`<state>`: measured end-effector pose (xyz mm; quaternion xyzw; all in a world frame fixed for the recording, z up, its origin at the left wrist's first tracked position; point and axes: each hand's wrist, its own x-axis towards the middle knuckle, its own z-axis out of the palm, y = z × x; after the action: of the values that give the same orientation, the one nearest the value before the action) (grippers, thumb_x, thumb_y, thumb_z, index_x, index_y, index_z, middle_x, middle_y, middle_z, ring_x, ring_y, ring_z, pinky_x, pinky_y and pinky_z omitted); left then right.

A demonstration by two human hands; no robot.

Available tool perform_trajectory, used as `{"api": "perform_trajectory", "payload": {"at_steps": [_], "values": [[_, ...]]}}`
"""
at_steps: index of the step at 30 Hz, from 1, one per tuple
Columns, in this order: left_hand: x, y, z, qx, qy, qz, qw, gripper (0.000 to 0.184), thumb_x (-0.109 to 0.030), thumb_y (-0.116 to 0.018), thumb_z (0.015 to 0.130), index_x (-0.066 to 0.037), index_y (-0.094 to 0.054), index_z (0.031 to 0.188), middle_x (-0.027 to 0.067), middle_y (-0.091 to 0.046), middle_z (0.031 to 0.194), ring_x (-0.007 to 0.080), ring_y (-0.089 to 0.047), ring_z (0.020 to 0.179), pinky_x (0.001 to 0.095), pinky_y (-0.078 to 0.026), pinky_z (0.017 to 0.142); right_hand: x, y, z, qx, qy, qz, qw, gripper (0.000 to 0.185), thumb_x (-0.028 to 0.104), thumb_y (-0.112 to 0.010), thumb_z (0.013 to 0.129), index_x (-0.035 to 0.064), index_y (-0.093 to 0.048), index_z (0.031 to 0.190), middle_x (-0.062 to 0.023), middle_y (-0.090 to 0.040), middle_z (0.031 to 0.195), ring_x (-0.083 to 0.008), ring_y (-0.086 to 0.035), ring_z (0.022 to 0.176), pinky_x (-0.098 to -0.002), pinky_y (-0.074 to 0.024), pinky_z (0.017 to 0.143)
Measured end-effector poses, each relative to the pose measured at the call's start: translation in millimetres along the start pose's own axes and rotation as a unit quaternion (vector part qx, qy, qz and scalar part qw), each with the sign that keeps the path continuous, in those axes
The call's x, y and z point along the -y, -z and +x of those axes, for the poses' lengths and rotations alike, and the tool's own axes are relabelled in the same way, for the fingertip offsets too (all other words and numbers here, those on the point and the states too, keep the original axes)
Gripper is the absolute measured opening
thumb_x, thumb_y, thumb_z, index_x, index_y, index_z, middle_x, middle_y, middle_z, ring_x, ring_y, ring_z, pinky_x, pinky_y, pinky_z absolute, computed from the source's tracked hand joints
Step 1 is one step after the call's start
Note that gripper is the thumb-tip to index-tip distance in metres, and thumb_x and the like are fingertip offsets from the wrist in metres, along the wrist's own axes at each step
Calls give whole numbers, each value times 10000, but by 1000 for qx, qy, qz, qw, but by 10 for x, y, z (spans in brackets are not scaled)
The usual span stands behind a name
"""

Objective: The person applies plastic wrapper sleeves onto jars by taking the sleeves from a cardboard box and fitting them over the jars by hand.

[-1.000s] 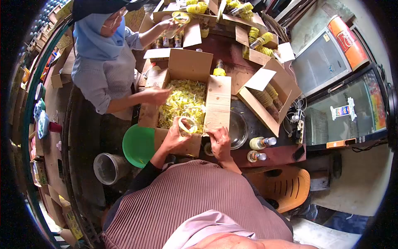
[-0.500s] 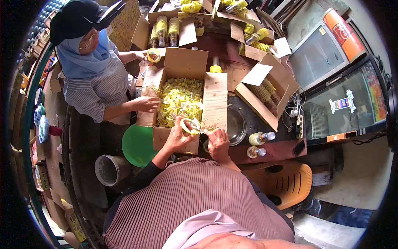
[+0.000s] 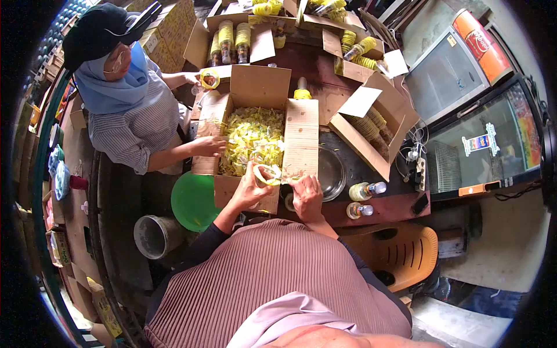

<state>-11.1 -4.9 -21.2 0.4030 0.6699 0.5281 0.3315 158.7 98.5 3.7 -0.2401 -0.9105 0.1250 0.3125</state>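
Observation:
My left hand (image 3: 249,190) is wrapped round a yellow-rimmed clear cup (image 3: 268,174), its open mouth facing up, above the near edge of a cardboard box. Yellow and pale shredded pieces (image 3: 253,136) fill the box (image 3: 301,130). Just right of the cup, my right hand (image 3: 307,196) has its fingers pinched together at the box's near right corner; what they hold is too small to name. Across the box's left side, a co-worker's hand (image 3: 210,146) reaches to the pieces. The co-worker's other hand holds a similar yellow-rimmed cup (image 3: 209,78).
A green basin (image 3: 194,203) and grey bucket (image 3: 155,236) are at the left. Right of the box are a glass bowl (image 3: 332,174), two capped bottles (image 3: 366,191) and an open carton (image 3: 377,130). An orange chair (image 3: 406,255) stands below the table edge.
The co-worker's cup has moved down and left from above the far cartons. My right hand has stayed close to the cup in my left hand. The view has shifted slightly.

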Motion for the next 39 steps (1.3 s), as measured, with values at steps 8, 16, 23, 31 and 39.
{"api": "perform_trajectory", "payload": {"at_steps": [8,16,23,31,39], "values": [[-4,-57,18,40,-12,-77,996,457,-77,-697,714,-19,-401,1058,75,-529,920,140,-536,816,278,-481,731,-128,-219,-14,-19,-39,3,999,101,25,-639,716,75,-618,801,-78,-487,776,-253,-521,779,-374,-441,687],[23,37,20,60,28,-133,989,453,-73,-697,745,-19,-478,1138,51,-551,972,119,-553,858,292,-525,731,-101,-162,-32,-10,-13,-1,1000,80,36,-643,729,63,-606,794,-85,-490,779,-270,-518,771,-378,-439,689],[129,6,42,141,4,-182,973,515,-135,-689,766,-34,-475,1223,56,-569,1084,128,-532,1001,299,-434,919,-189,-252,1,-27,-98,55,993,86,37,-662,726,54,-606,787,-99,-513,803,-283,-538,806,-385,-451,717],[160,65,64,62,47,-182,980,562,-134,-692,729,-45,-392,1195,48,-538,1050,131,-530,958,265,-448,837,-63,23,2,-12,-10,24,1000,139,20,-646,717,85,-624,838,-75,-479,756,-258,-511,755,-374,-434,683],[191,-65,45,51,87,-146,984,529,-90,-703,715,-47,-410,1154,54,-506,1043,139,-508,952,265,-420,876,-133,-215,30,5,-68,35,997,70,50,-624,748,54,-611,817,-99,-494,776,-282,-528,797,-389,-444,708]]}}
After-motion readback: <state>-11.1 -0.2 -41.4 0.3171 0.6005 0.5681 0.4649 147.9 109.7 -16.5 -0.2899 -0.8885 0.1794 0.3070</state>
